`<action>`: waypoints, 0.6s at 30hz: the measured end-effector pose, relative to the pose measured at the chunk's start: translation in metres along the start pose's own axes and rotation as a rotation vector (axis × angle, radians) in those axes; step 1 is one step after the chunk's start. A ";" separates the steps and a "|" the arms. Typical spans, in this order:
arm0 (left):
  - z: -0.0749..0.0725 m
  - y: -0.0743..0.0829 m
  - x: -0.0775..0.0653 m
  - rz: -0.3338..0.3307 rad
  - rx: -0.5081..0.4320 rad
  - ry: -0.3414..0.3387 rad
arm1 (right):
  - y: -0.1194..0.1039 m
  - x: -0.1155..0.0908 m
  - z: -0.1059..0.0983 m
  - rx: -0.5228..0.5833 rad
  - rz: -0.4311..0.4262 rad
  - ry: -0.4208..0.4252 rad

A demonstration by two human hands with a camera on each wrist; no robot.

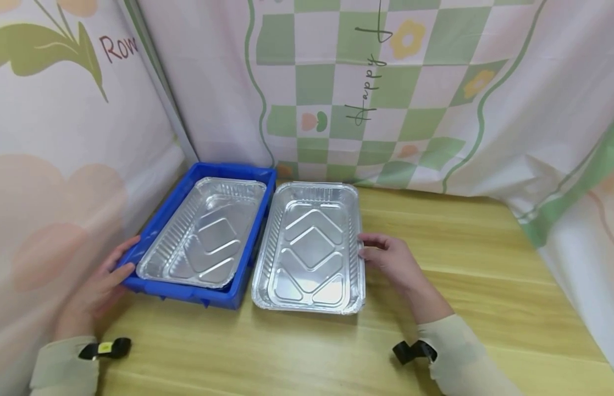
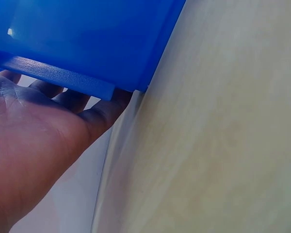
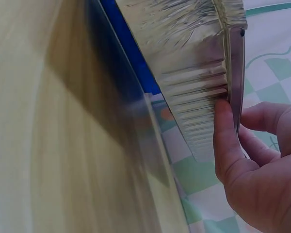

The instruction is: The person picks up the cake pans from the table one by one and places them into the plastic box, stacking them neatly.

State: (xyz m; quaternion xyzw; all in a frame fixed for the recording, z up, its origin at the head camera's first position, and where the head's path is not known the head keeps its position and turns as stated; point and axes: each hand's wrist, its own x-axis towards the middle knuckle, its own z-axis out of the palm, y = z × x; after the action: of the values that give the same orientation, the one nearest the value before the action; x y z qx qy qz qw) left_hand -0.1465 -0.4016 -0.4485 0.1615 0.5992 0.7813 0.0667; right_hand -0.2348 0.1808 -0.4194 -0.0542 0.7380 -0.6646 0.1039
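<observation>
A blue plastic crate point(image 1: 188, 292) stands at the left on the table, with a rectangular foil pan point(image 1: 203, 236) inside it. My left hand point(image 1: 101, 283) grips the crate's near left corner. In the left wrist view, the fingers of that hand point(image 2: 34, 131) reach under the crate's rim point(image 2: 63, 75). To the right of the crate is a second foil pan point(image 1: 311, 247), seen with no contents. My right hand point(image 1: 393, 264) pinches the right rim of this pan. The right wrist view shows its ribbed side wall point(image 3: 189, 73) with thumb and fingers about the rim.
The wood-grain table point(image 1: 460, 264) extends to the right of the pans and in front of them. A printed curtain point(image 1: 366, 99) hangs along the back, and another printed cloth point(image 1: 54, 181) borders the left side. Each wrist wears a black strap point(image 1: 415, 352).
</observation>
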 end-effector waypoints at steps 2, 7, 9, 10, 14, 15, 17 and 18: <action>0.001 0.001 0.000 -0.003 0.005 0.002 | -0.003 -0.001 -0.001 0.001 -0.005 -0.003; 0.001 0.000 0.000 0.000 0.011 0.007 | -0.009 -0.003 -0.004 0.022 -0.016 -0.014; 0.000 0.000 0.000 -0.001 0.011 0.009 | -0.012 -0.004 -0.004 0.032 -0.019 -0.018; 0.000 0.000 0.000 -0.004 0.010 0.011 | -0.013 -0.004 -0.005 0.037 -0.021 -0.020; 0.001 0.001 0.001 -0.015 0.024 0.027 | -0.016 -0.005 -0.006 0.047 -0.023 -0.024; 0.001 0.001 0.000 -0.018 0.028 0.031 | -0.016 -0.005 -0.006 0.049 -0.024 -0.026; 0.002 0.001 0.000 -0.026 0.034 0.040 | -0.017 -0.004 -0.006 0.051 -0.027 -0.030; 0.002 0.001 0.000 -0.030 0.033 0.042 | -0.018 -0.004 -0.006 0.053 -0.028 -0.030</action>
State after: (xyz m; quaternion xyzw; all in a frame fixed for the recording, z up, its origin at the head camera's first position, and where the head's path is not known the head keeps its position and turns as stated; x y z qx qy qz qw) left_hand -0.1458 -0.4001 -0.4467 0.1371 0.6158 0.7733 0.0631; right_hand -0.2333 0.1860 -0.4009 -0.0717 0.7177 -0.6843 0.1070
